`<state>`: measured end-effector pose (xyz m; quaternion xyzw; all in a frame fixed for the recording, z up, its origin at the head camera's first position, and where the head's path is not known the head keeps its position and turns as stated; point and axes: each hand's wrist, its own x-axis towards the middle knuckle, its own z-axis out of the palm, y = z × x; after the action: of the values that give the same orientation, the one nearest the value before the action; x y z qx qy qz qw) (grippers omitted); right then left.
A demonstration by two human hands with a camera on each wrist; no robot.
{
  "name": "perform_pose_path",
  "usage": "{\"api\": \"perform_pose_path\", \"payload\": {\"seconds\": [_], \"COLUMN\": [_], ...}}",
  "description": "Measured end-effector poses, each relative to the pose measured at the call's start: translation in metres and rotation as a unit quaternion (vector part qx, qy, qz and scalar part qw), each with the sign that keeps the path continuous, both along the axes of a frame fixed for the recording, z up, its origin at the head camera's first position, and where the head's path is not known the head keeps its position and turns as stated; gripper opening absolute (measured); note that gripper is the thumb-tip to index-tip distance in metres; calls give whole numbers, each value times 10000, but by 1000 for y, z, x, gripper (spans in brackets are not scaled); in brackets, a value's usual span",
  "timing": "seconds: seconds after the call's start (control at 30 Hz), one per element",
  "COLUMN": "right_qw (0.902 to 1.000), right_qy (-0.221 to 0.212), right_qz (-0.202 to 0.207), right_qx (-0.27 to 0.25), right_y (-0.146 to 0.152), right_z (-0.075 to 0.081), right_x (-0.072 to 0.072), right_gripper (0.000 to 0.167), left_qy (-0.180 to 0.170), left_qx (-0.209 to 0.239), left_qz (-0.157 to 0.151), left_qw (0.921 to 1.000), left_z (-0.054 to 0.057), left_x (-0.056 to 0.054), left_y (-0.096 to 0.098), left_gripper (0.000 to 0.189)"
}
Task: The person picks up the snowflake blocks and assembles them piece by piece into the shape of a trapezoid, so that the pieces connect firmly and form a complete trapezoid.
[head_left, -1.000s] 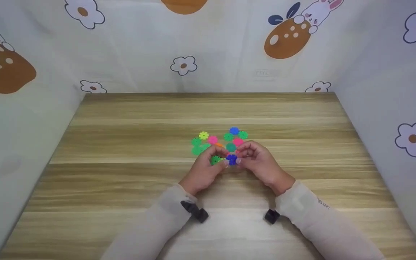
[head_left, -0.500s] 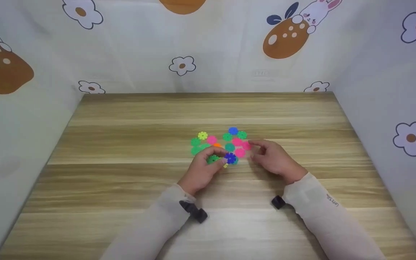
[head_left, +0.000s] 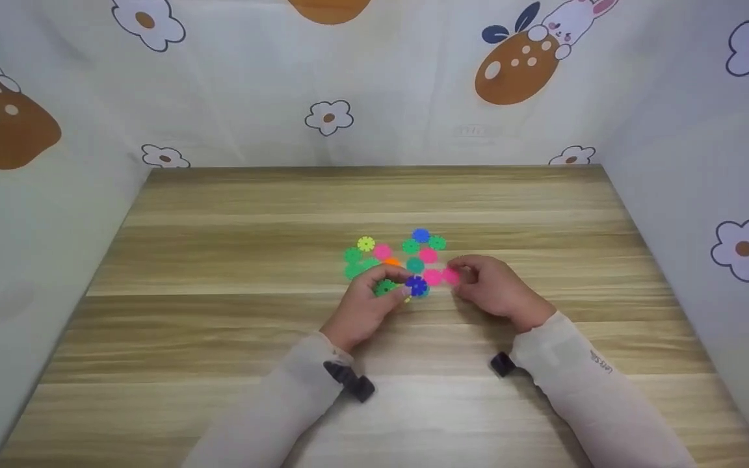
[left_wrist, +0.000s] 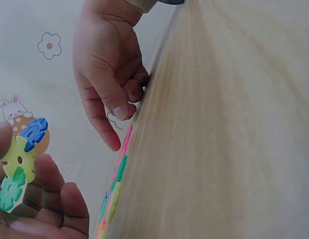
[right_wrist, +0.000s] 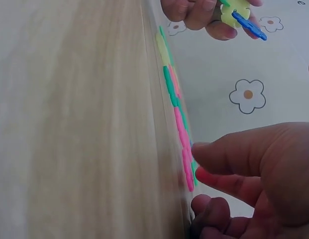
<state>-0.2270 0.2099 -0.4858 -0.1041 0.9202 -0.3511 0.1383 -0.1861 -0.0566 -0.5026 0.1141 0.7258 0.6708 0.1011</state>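
Observation:
My left hand (head_left: pixel 363 305) pinches a small chain of joined notched plastic discs above the table. In the left wrist view the chain has a blue disc (left_wrist: pixel 36 132), a yellow disc (left_wrist: pixel 20 158) and a green disc (left_wrist: pixel 11 191). To the right, my right hand (head_left: pixel 497 291) is low over the table, index finger and thumb apart. Its fingertips are right at a pink disc (head_left: pixel 451 277), which lies flat at the right side of the loose pieces. Another pink disc (head_left: pixel 432 277) lies just left of that one.
Loose notched discs lie beyond the hands: a yellow disc (head_left: pixel 366 244), a blue disc (head_left: pixel 420 234), a teal disc (head_left: pixel 415 265), an orange disc (head_left: pixel 391 262) and several green ones. The wooden table (head_left: pixel 218 338) meets a patterned cloth (head_left: pixel 400 84) at the back.
My right hand has left the blue disc in the left hand and moved right to the loose pieces. The rightmost pink disc has slid nearer to me. My left hand stays in place.

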Motion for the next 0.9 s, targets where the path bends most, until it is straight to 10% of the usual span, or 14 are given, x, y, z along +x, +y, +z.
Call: {"api": "perform_pose_path", "payload": {"seconds": [0.37, 0.57, 0.9], "right_qw": [9997, 9966, 9304], "right_qy": [-228, -292, -1106], "right_qz": [17, -175, -422], "right_qx": [38, -756, -3469], "right_y": [-3, -8, -25], "right_z": [3, -1, -2], "right_x": [3, 5, 11], "right_gripper": [19, 16, 30], "left_qy": [-165, -261, -255], "left_qx": [48, 22, 108], "left_qz": [-49, -8, 80], "left_qw": [9998, 9997, 9996], "left_z": [2, 1, 0], "left_x": [0, -1, -2], "left_y": [0, -1, -2], "left_gripper": [24, 23, 23]}}
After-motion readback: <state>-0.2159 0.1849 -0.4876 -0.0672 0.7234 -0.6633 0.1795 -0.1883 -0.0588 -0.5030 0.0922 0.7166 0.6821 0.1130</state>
